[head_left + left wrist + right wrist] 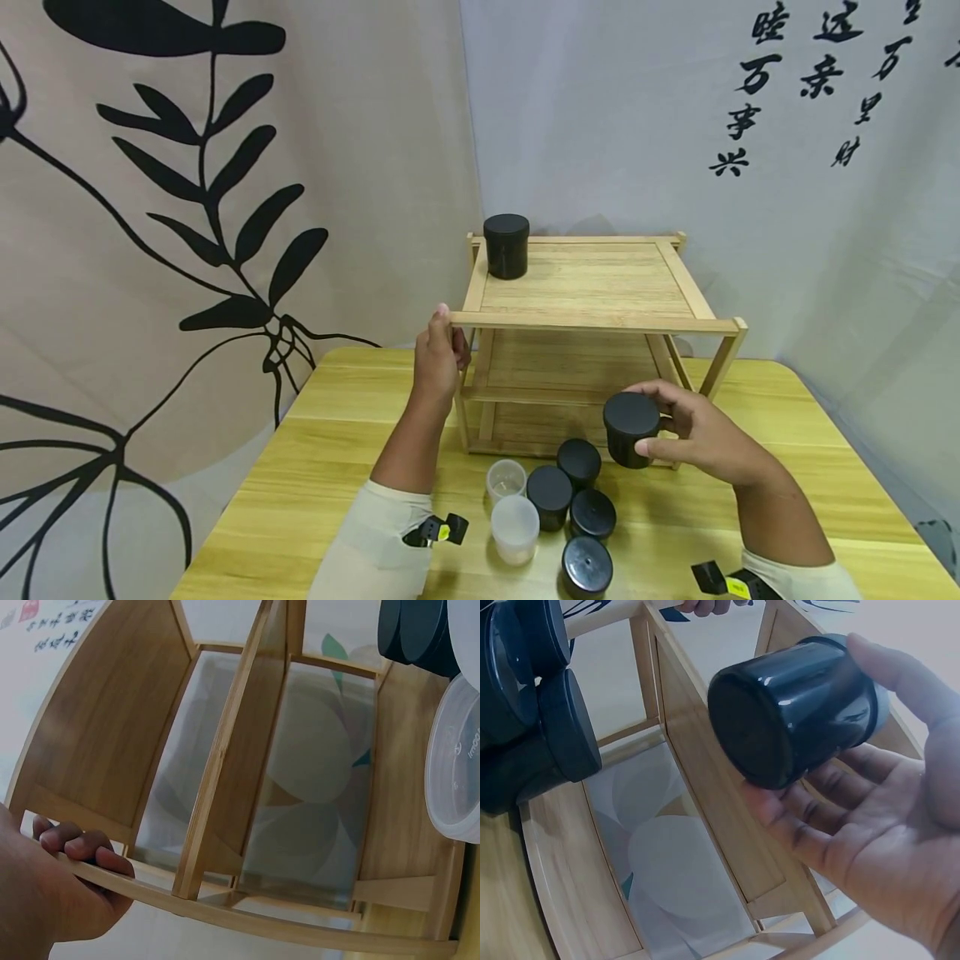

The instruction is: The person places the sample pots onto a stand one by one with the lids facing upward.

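Note:
My right hand (701,429) holds a black lidded jar (632,429) between thumb and fingers, in front of the lower tiers of a wooden three-tier shelf (592,279). In the right wrist view the fingers lie under the jar (795,712) and the thumb presses near its lid. With curled fingers my left hand (437,358) grips the frame at the shelf's front left corner; the left wrist view shows these fingers (79,844) wrapped over a side rail. A second black jar (507,247) stands upright at the left of the top tier.
Several black jars (550,496) cluster on the yellow wooden table (352,467) before the shelf. Beside them on the left are two translucent plastic containers (515,529). Behind the table hangs a cloth backdrop (382,167) with black plant drawings and writing.

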`<state>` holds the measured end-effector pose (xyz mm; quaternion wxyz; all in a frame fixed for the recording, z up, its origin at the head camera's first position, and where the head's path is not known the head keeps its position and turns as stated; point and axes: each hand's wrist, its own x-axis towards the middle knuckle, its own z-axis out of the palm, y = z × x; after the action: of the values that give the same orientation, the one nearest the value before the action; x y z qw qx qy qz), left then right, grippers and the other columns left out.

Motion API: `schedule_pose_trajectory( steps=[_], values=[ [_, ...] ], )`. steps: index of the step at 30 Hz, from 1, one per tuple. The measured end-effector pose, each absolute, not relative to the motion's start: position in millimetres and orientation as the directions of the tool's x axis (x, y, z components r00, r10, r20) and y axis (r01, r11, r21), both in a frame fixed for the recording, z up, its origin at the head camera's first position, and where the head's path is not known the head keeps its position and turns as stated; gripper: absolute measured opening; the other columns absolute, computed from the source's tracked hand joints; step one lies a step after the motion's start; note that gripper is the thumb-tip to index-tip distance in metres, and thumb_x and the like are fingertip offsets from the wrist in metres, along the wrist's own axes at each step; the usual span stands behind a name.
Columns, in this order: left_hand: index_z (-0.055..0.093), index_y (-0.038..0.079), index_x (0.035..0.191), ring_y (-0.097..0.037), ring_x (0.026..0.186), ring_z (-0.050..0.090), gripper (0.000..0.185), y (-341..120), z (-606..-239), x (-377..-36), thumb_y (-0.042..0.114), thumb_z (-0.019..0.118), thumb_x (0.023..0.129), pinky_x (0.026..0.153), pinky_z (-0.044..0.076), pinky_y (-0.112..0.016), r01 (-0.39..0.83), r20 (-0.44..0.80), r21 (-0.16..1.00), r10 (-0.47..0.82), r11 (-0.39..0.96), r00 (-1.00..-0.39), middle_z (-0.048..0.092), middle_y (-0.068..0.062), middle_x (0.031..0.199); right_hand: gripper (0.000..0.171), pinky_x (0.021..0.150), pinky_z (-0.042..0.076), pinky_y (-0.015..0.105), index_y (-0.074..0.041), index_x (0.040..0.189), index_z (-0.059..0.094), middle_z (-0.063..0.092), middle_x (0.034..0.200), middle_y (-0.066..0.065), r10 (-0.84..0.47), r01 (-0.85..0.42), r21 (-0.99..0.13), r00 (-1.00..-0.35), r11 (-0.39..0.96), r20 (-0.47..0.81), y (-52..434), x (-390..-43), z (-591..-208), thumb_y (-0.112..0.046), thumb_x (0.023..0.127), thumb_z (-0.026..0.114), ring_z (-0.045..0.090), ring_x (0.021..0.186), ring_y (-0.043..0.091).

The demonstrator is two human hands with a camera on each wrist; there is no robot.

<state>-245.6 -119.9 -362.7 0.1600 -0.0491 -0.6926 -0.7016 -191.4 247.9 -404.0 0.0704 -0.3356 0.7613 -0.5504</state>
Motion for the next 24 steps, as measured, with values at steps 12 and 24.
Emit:
schedule_pose_trajectory(
  steps=[12, 24],
  values=[
    [0.042, 0.013, 0.067, -0.014, 0.056, 0.033, 0.061, -119, -362, -246, 0.051, 0.03, 0.114, 0.056, 0.031, -0.029, 0.28, 0.279, 0.96, -0.162, 0.018, -0.946, 0.038, 0.001, 0.062, 0.056, 0.094, 0.058, 0.029, 0.001, 0.151, 0.051, 0.065, 0.135, -0.003, -0.548, -0.489, -0.854, -0.77, 0.179, 0.326, 244, -186, -396, 0.008, 0.099, 0.069, 0.069, 0.114, 0.016],
    [0.041, 0.013, 0.067, -0.014, 0.056, 0.033, 0.061, -120, -361, -246, 0.051, 0.03, 0.114, 0.056, 0.031, -0.028, 0.281, 0.28, 0.959, -0.16, 0.015, -0.947, 0.039, 0.002, 0.062, 0.056, 0.092, 0.058, 0.025, 0.001, 0.151, 0.052, 0.068, 0.134, -0.006, -0.498, -0.536, -0.821, -0.776, 0.198, 0.386, 237, -183, -380, 0.01, 0.098, 0.069, 0.071, 0.112, 0.012]
  ],
)
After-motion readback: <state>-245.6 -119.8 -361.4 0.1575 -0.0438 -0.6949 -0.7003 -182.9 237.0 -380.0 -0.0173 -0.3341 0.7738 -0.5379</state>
